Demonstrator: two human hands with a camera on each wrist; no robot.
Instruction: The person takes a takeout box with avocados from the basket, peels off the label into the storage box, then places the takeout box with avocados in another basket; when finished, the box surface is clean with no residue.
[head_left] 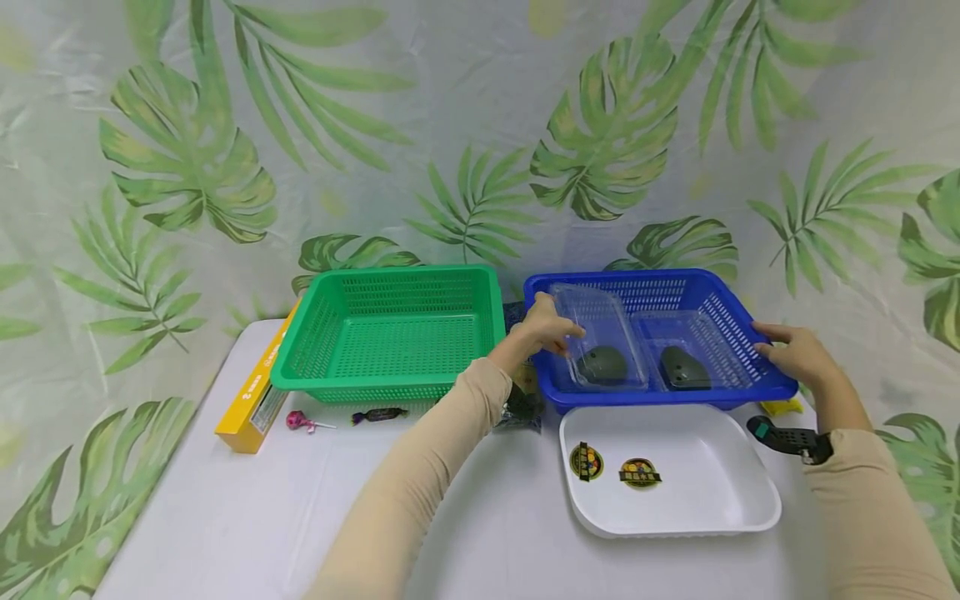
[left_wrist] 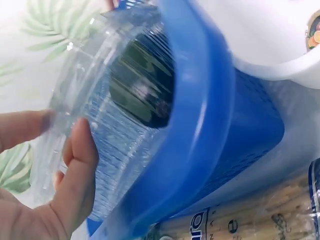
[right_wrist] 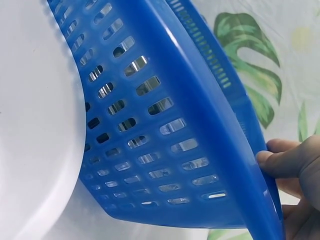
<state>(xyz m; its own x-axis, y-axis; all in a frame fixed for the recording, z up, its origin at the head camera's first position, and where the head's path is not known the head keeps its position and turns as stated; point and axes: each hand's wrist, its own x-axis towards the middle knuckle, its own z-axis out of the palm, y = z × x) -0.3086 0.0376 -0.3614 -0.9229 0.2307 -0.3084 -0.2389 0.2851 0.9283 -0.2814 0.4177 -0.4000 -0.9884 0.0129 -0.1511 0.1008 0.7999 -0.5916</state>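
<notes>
My left hand [head_left: 551, 325] is at the left side of the blue basket [head_left: 558, 398]. Its thumb and fingers pinch the edge of a clear plastic container [left_wrist: 62, 100], tilted inside the basket. A dark green rounded object [left_wrist: 142, 82] shows through the plastic. A second clear piece [head_left: 663, 325] lies to the right in the basket, with another dark rounded object [head_left: 682, 369] by it; whether the two pieces join I cannot tell. My right hand [head_left: 798, 354] grips the basket's right rim, thumb on the near side in the right wrist view.
A white tray [head_left: 712, 492] with fruit stickers stands before the basket. Left are a green basket [head_left: 390, 392], a yellow box [head_left: 251, 417], a lollipop [head_left: 297, 420] and a wrapped candy [head_left: 378, 414]. A clear printed packet [left_wrist: 260, 215] and a yellow packet [head_left: 782, 407] lie near the blue basket.
</notes>
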